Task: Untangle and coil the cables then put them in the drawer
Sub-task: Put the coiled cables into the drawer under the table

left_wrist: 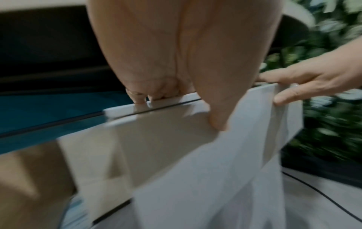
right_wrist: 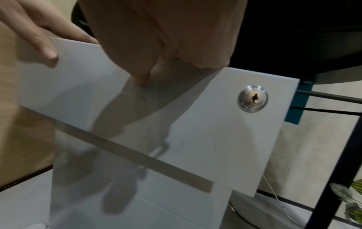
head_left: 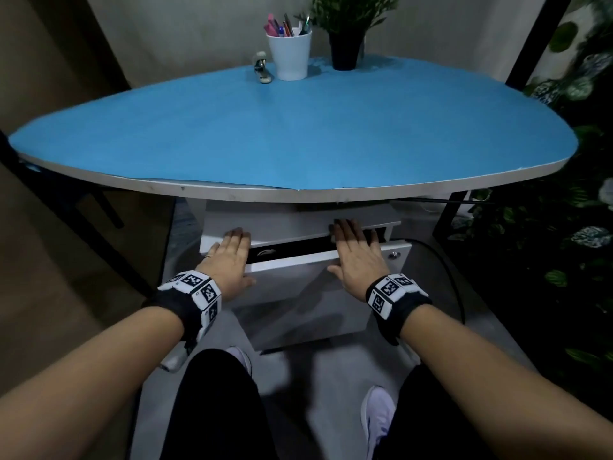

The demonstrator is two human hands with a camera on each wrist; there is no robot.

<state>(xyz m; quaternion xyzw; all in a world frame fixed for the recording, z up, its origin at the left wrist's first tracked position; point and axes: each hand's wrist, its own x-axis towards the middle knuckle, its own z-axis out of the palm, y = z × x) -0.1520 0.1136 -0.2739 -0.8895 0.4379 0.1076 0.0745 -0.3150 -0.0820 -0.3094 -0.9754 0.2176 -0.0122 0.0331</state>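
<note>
The white drawer (head_left: 292,264) under the desk stands a little way out, with a dark gap above its front. Inside the gap a thin pale curve (head_left: 267,252) shows, possibly a cable; the rest of the inside is hidden. My left hand (head_left: 230,254) lies flat on the left end of the drawer front (left_wrist: 156,139), fingers straight over the top edge and thumb on the face. My right hand (head_left: 356,250) lies the same way on the right end, near the round lock (right_wrist: 253,98). Neither hand holds a cable.
The blue desk top (head_left: 298,134) carries a white pen cup (head_left: 290,54), a potted plant (head_left: 345,49) and a stapler (head_left: 262,69) at the back. A black cable (head_left: 447,260) curves over the floor to the right. Leafy plants fill the right side. My shoes stand below.
</note>
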